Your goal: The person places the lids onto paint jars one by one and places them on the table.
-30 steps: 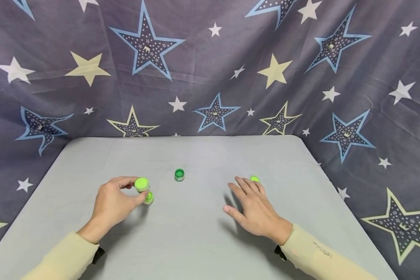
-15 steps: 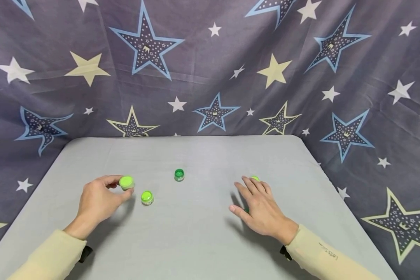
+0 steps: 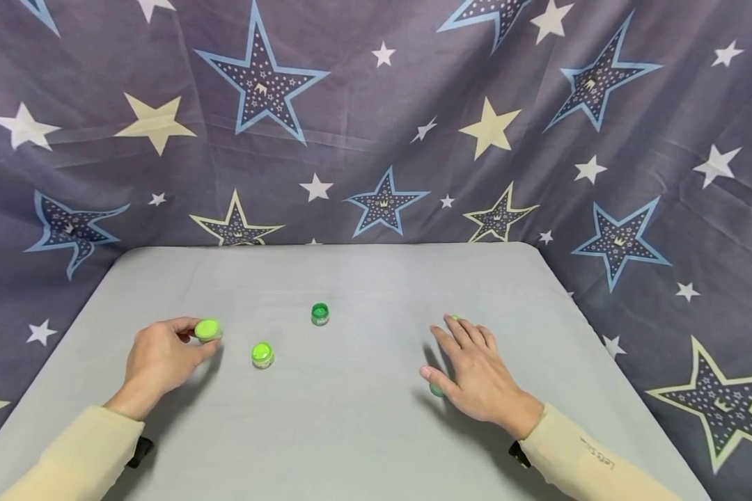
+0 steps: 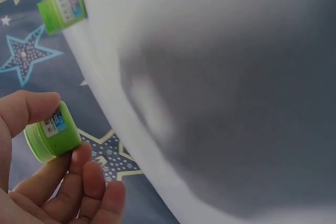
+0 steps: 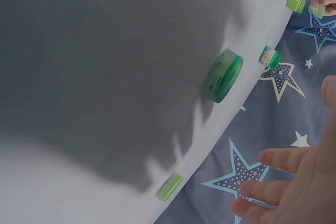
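Observation:
My left hand (image 3: 163,358) pinches a small light green jar (image 3: 208,330) between thumb and fingers, over the left part of the table. In the left wrist view the held jar (image 4: 55,132) shows a printed label on its side. A second light green jar (image 3: 262,355) stands on the table to the right of that hand. My right hand (image 3: 476,372) hovers over the table with fingers spread, holding nothing. Partly hidden beneath it is a flat, round dark green piece (image 5: 224,77); a flat light green piece (image 5: 169,187) lies beyond its fingertips.
A dark green jar (image 3: 320,314) stands near the middle of the grey-covered table (image 3: 363,431). Behind and beside the table hangs a dark curtain (image 3: 351,90) with a star pattern.
My left hand has moved left with its jar, away from the standing light green jar. My right hand has drifted slightly right, and the dark green piece now shows by its thumb.

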